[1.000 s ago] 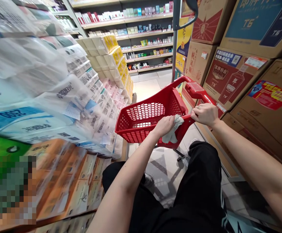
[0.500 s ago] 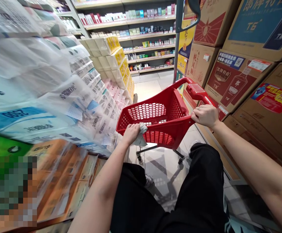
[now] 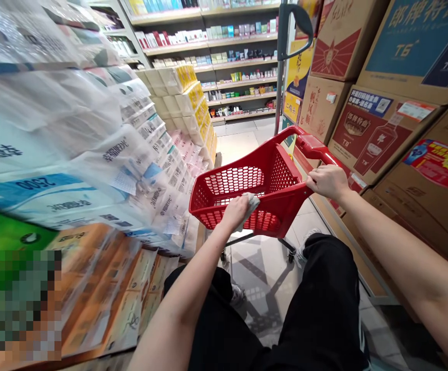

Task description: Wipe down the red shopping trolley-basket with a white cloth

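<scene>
Two hands, both closed. L hand (image 3: 235,212) is gripping a pale cloth (image 3: 251,207), bunched, w/ part sticking out its R side, apparently touching the near long rim of the red cart (image 3: 274,203). R hand (image 3: 329,181) is fisted on the cart frame where that rim meets the handle (image 3: 316,148); finger wrap underneath not visible.

Key relation: basket's long axis runs roughly L-R across the person, so near rim goes from R hand leftward, past L hand, to the L end. L hand is approx mid-rim, i.e. nearer to the long side; R hand has the handle end only. Basket interior is just beyond L hand.

Below hands: wheel (image 3: 290,256) + black trousers (image 3: 320,304). L of L hand: wrapped packs (image 3: 162,201), close to basket's L end; gap hard to judge, prob the tight side. Same side, nearer the person: orange packs (image 3: 88,288). R of R hand: cartons (image 3: 359,129), close to handle. Beyond both hands: yellow-white packs (image 3: 191,98), grey post (image 3: 280,82), shelves (image 3: 243,40) at back.
</scene>
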`<state>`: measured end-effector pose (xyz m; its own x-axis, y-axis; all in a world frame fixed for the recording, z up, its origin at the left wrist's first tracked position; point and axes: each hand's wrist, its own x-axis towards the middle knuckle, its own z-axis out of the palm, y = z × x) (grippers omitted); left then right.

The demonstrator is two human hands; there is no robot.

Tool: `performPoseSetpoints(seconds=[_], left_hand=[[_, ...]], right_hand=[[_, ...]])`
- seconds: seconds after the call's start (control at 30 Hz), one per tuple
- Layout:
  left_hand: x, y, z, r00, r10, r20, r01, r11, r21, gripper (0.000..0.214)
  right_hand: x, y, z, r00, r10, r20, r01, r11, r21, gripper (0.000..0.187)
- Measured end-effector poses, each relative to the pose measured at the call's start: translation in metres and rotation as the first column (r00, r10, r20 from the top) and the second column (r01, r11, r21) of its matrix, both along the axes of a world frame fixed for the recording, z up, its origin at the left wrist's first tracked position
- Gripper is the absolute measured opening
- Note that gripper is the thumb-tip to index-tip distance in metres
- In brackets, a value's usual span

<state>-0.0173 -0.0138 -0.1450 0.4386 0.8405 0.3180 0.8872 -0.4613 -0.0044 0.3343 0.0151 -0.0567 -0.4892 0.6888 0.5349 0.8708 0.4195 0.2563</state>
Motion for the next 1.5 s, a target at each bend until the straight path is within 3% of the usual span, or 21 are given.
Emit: performPoseSetpoints(seconds=[0.1, 0.17, 0.33, 0.47, 0.63, 0.77, 0.9, 1.03, 1.13, 1.27, 1.5], left_hand=[[0.03, 0.011, 0.005, 1.0, -0.004, 0.021, 0.005, 1.0, -0.022, 0.02], [0.032, 0.015, 0.006, 1.0, -0.018, 0.024, 0.019, 0.999, -0.046, 0.019], [-0.009, 0.012, 0.001, 1.0, -0.005, -0.008, 0.005, 0.998, -0.07, 0.026], [-0.05, 0.001, -0.004, 0.992, 0.105, -0.065, -0.108, 0.993, -0.04, 0.028], [-0.061, -0.007, -0.006, 0.979, 0.181, -0.096, -0.181, 0.984, 0.01, 0.024], [-0.033, -0.007, -0.002, 0.991, 0.12, -0.06, -0.119, 0.993, 0.022, 0.02], [0.024, 0.001, 0.006, 1.0, 0.0, 0.018, 0.0, 1.0, 0.012, 0.019], [0.078, 0.011, 0.013, 0.995, 0.035, 0.095, -0.038, 0.999, 0.023, 0.022], [0.088, 0.014, 0.015, 0.991, 0.05, 0.125, -0.05, 0.999, -0.003, 0.023], [0.056, 0.011, 0.009, 0.993, 0.06, 0.105, -0.057, 0.998, -0.031, 0.023], [-0.047, -0.007, -0.002, 0.976, 0.215, -0.044, -0.215, 0.976, -0.014, 0.026]], right_hand=[[0.002, 0.005, 0.001, 1.0, 0.003, 0.015, -0.003, 1.0, 0.001, 0.033], [0.005, 0.008, 0.002, 1.0, 0.01, 0.027, -0.01, 1.0, 0.005, 0.034], [0.009, 0.01, 0.002, 0.999, 0.025, 0.04, -0.025, 1.0, 0.01, 0.034], [0.009, 0.01, 0.001, 0.999, 0.022, 0.036, -0.023, 1.0, 0.016, 0.034], [0.005, 0.011, 0.001, 1.0, -0.001, 0.027, 0.001, 1.0, 0.013, 0.034], [0.003, 0.015, 0.004, 0.999, -0.035, 0.035, 0.036, 0.999, -0.012, 0.034], [0.001, 0.02, 0.007, 0.996, -0.062, 0.058, 0.065, 0.997, -0.045, 0.034], [-0.001, 0.022, 0.008, 0.995, -0.063, 0.083, 0.065, 0.997, -0.031, 0.035], [-0.001, 0.021, 0.008, 0.996, -0.064, 0.068, 0.065, 0.998, -0.013, 0.035], [0.002, 0.02, 0.008, 0.997, -0.043, 0.068, 0.044, 0.999, -0.023, 0.036], [0.001, 0.022, 0.01, 0.996, -0.033, 0.087, 0.035, 0.999, -0.018, 0.04]])
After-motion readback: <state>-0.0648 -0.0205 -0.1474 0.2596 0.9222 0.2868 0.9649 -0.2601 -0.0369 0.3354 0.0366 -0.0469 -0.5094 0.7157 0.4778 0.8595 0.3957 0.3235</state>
